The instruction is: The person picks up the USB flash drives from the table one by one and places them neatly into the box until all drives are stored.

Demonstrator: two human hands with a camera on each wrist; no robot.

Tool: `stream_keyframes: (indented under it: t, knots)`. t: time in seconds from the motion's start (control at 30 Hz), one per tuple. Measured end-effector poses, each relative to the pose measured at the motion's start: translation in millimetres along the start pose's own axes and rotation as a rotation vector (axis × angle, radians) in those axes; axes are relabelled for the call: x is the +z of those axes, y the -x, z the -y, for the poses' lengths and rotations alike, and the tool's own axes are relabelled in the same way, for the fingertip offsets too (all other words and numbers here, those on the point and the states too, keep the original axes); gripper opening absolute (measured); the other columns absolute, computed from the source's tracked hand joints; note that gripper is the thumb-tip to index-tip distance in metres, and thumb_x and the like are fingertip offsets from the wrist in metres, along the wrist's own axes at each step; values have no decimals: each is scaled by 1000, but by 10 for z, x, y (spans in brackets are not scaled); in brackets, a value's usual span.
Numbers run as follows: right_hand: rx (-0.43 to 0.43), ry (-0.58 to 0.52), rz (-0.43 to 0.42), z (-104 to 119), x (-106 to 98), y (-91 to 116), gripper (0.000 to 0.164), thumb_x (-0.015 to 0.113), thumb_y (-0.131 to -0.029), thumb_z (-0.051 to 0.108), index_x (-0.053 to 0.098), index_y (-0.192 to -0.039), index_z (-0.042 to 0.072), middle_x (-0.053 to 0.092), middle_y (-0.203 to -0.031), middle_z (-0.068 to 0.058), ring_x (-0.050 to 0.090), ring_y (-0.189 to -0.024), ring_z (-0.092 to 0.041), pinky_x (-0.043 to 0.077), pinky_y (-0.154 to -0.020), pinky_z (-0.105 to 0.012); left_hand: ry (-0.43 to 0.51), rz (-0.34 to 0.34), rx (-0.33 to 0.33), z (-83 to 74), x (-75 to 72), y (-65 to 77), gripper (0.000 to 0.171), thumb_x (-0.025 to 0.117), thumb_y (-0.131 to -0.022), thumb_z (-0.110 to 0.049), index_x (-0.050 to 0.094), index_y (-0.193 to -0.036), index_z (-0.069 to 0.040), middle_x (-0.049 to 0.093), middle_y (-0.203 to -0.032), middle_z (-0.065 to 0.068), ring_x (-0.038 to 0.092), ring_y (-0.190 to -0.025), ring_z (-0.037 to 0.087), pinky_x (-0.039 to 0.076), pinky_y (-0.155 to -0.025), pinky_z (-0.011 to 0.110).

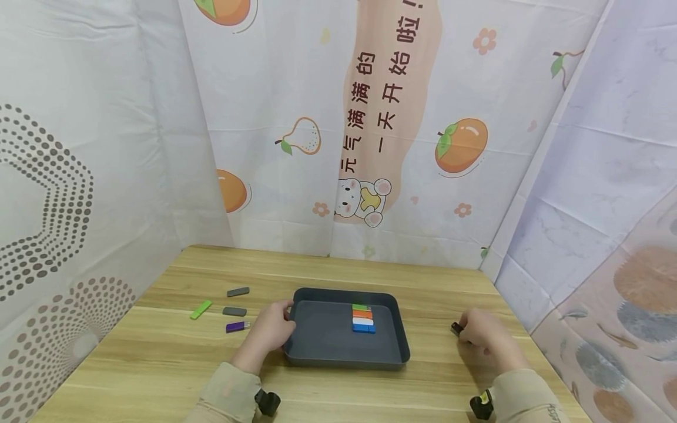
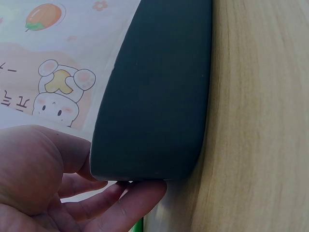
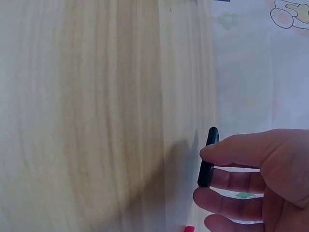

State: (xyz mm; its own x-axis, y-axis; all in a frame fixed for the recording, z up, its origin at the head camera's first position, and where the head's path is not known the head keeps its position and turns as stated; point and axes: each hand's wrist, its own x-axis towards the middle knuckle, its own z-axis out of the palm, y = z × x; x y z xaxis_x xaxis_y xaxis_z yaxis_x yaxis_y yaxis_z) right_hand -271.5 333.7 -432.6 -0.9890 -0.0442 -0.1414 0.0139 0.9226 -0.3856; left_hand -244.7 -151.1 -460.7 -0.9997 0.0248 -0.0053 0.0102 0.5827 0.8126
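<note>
My left hand (image 1: 272, 326) grips the left end of a dark grey tray (image 1: 328, 358); in the left wrist view the thumb lies at the rim and the fingers touch the outer wall (image 2: 154, 96). Inside the tray, toward its right, green (image 1: 361, 307), orange (image 1: 362, 314), white (image 1: 362, 321) and blue (image 1: 364, 329) USB sticks lie in a column. Right of the tray my right hand (image 1: 483, 330) pinches a black USB stick (image 3: 206, 164) between thumb and fingers, just above the table. A small red thing (image 3: 189, 229) shows below that hand, mostly hidden.
On the wooden table (image 1: 174, 364), left of the tray, lie a green USB stick (image 1: 201, 309), a purple one (image 1: 237, 326) and two grey ones, the farther (image 1: 238, 291) and the nearer (image 1: 234, 311). Printed curtains (image 1: 296, 194) hang behind the table and at both sides.
</note>
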Motion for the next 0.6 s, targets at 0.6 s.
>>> stream_keyframes:
  t: [0.6]
  knots:
    - [-64, -140, -38, 135, -79, -60, 28, 70, -87, 7, 66, -112, -2, 64, -100, -15, 59, -69, -23, 53, -48, -33, -4, -1, -3, 1, 1, -7, 54, 62, -90, 1, 52, -143, 6, 62, -113, 22, 62, -67, 21, 54, -44, 32]
